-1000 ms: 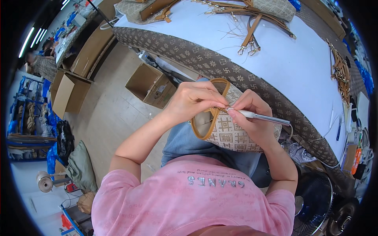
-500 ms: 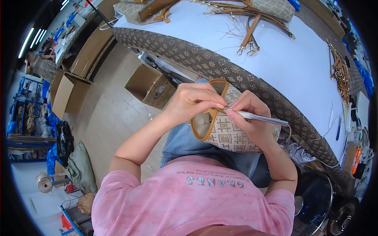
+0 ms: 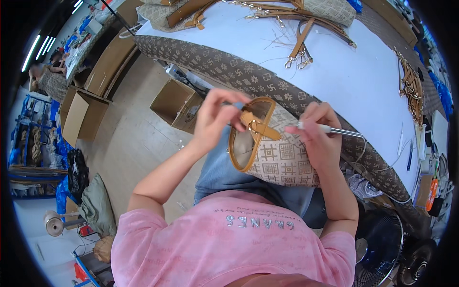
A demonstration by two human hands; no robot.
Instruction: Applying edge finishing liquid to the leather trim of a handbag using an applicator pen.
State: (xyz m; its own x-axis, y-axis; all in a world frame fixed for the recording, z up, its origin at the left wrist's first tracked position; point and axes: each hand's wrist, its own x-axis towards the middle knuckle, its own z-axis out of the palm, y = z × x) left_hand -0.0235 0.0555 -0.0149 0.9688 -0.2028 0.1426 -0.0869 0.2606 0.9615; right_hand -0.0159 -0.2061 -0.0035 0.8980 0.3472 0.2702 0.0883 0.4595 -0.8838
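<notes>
A handbag (image 3: 289, 160) in beige patterned fabric lies across my lap, its oval mouth edged in tan leather. Across that opening runs a tan leather tab (image 3: 260, 128) with a small metal ring or buckle. My left hand (image 3: 216, 116) is at the far left side of the mouth, its curled fingers next to the tab's end. They are smeared by motion, so whether they grip anything is unclear. To the right of the tab, my right hand (image 3: 321, 136) is closed on a slim pen-shaped tool (image 3: 345, 131) with a white grip, a metal shaft and a cord.
The white-topped table (image 3: 334, 62) beyond the bag carries tan straps with metal clasps (image 3: 302, 45) and more patterned bags (image 3: 177, 14). An open cardboard box (image 3: 174, 105) stands on the floor at left. A black fan (image 3: 380, 248) is close by my right side.
My hands have drawn apart: the left moved left and the right, with the pen-shaped tool, moved right. The tan tab, hidden behind the fingers before, now shows.
</notes>
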